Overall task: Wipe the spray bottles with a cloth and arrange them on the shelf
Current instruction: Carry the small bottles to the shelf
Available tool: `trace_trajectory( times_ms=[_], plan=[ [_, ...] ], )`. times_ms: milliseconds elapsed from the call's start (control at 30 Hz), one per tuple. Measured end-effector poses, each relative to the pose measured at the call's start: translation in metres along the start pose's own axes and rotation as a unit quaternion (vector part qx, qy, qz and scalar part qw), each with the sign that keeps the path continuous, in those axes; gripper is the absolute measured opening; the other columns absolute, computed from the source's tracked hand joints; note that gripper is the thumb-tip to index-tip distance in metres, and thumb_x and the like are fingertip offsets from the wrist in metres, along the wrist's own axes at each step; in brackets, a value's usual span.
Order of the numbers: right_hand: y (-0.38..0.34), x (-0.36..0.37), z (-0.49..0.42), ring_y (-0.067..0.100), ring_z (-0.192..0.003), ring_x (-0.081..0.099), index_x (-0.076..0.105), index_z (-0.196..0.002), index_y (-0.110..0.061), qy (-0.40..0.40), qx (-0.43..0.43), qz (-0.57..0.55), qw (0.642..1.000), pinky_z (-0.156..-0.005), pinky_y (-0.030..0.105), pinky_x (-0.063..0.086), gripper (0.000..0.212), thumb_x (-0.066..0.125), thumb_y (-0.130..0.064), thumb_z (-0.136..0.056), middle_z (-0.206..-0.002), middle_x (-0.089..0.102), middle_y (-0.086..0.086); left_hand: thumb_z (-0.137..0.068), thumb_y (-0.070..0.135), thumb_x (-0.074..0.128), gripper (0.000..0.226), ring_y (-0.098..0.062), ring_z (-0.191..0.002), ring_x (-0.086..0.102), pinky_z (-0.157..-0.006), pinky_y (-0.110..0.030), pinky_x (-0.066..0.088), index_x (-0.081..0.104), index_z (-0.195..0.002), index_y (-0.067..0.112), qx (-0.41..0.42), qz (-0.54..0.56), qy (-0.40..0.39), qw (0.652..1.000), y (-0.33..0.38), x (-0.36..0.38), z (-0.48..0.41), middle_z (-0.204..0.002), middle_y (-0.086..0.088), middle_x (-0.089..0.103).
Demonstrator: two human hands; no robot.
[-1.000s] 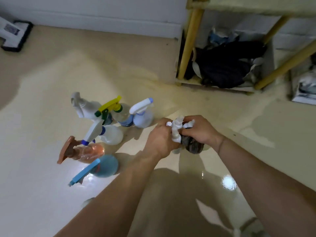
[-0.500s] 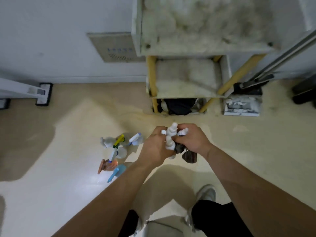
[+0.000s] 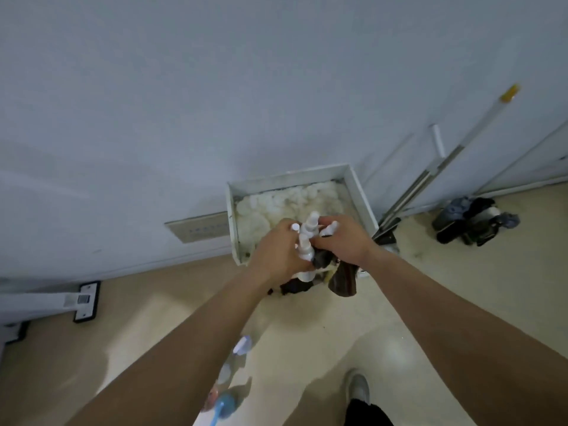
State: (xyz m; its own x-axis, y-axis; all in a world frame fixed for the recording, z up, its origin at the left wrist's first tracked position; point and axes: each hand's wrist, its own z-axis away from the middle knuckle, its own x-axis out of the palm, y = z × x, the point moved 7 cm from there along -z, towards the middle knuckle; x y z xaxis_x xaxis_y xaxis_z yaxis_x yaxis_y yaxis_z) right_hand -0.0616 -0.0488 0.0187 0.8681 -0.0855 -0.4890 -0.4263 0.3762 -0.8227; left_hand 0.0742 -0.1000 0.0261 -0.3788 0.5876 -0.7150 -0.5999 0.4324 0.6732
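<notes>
The pale wall [image 3: 215, 87] fills most of the view, with the cream floor [image 3: 461, 302] below it. Against the wall stands the shelf [image 3: 358, 192], seen from above; its top tier is a white-rimmed tray lined with something white and fluffy.

The left hand [image 3: 276, 256] and right hand [image 3: 345, 241] meet over the shelf's front edge, the fingers of both clenched round a bunch of small white spray bottles [image 3: 307, 235] with nozzles up. Two hands probably keep so many from slipping in one carry. A dark cloth [image 3: 321, 259] is bunched between the palms, and what looks like a brown bottle [image 3: 344, 282] hangs under the right hand. The bunch is in the air, not yet set down.

A long pole [image 3: 430, 176] leans on the wall just right of the shelf, and a dark pile [image 3: 473, 222] lies on the floor further right. More spray bottles [image 3: 227, 404] wait on the floor under the left forearm. I judge the tray's raised rim to be the only thing the bunch must clear.
</notes>
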Motion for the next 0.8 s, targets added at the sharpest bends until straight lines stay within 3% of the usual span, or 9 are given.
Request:
trace_trajectory(
  times_ms=[233,333,433,600,667,767,800],
  plan=[
    [0.029,-0.058,-0.115,0.013,-0.076,0.067,0.073,-0.083,-0.014,0.006,0.0,0.003,1.0,-0.072,0.033,0.051,0.002,0.072,-0.016,-0.083,-0.08,0.074,0.001,-0.061,0.051,0.076,0.065,-0.019,-0.087,0.064,-0.066,-0.032,0.05,0.061,-0.113,0.014,-0.045,0.011,0.026,0.999,-0.009,0.01,-0.134,-0.099,0.005,0.061],
    [0.054,-0.074,-0.163,0.017,-0.087,0.071,0.075,-0.094,-0.013,-0.017,0.005,0.011,1.0,-0.077,0.034,0.054,0.01,0.071,-0.017,-0.086,-0.088,0.076,0.002,-0.066,0.041,0.079,0.063,-0.02,-0.09,0.062,-0.073,-0.035,0.053,0.059,-0.119,0.013,-0.071,0.018,0.033,0.997,-0.021,0.028,-0.184,-0.105,0.004,0.058],
    [0.073,-0.09,-0.202,0.011,-0.085,0.069,0.074,-0.089,-0.02,-0.02,0.016,0.015,1.0,-0.075,0.029,0.052,0.004,0.072,-0.02,-0.085,-0.087,0.076,-0.003,-0.072,0.032,0.077,0.056,-0.021,-0.09,0.062,-0.073,-0.036,0.053,0.057,-0.119,0.01,-0.086,0.029,0.052,0.994,-0.029,0.041,-0.225,-0.108,0.001,0.059],
    [0.097,-0.105,-0.235,-0.003,-0.085,0.065,0.075,-0.093,-0.036,-0.025,0.034,-0.005,0.999,-0.07,0.015,0.047,0.013,0.076,-0.03,-0.082,-0.088,0.075,-0.014,-0.072,0.044,0.065,0.063,-0.017,-0.091,0.062,-0.068,-0.029,0.045,0.058,-0.126,0.013,-0.096,0.013,0.063,0.993,-0.031,0.06,-0.263,-0.106,0.007,0.055],
    [0.109,-0.104,-0.239,-0.001,-0.088,0.065,0.075,-0.094,-0.037,-0.032,0.047,-0.002,0.998,-0.072,0.017,0.046,0.012,0.075,-0.033,-0.082,-0.09,0.074,-0.014,-0.074,0.04,0.072,0.063,-0.015,-0.092,0.061,-0.069,-0.027,0.048,0.056,-0.129,0.014,-0.101,0.017,0.046,0.994,-0.034,0.069,-0.267,-0.11,0.008,0.055],
    [0.123,-0.096,-0.236,0.009,-0.092,0.066,0.073,-0.094,-0.036,-0.042,0.06,0.002,0.997,-0.078,0.025,0.047,0.011,0.073,-0.032,-0.084,-0.091,0.073,-0.012,-0.086,0.029,0.071,0.047,-0.006,-0.083,0.057,-0.053,-0.008,0.039,0.052,-0.127,0.018,-0.12,0.041,0.029,0.992,-0.045,0.083,-0.265,-0.108,0.011,0.054],
    [0.128,-0.094,-0.235,0.01,-0.093,0.067,0.072,-0.095,-0.037,-0.038,0.061,-0.013,0.997,-0.079,0.026,0.047,0.015,0.073,-0.028,-0.084,-0.092,0.073,-0.012,-0.088,0.028,0.069,0.044,-0.003,-0.082,0.055,-0.051,-0.009,0.038,0.051,-0.127,0.019,-0.121,0.039,0.028,0.992,-0.047,0.086,-0.264,-0.109,0.011,0.054]
  ],
)
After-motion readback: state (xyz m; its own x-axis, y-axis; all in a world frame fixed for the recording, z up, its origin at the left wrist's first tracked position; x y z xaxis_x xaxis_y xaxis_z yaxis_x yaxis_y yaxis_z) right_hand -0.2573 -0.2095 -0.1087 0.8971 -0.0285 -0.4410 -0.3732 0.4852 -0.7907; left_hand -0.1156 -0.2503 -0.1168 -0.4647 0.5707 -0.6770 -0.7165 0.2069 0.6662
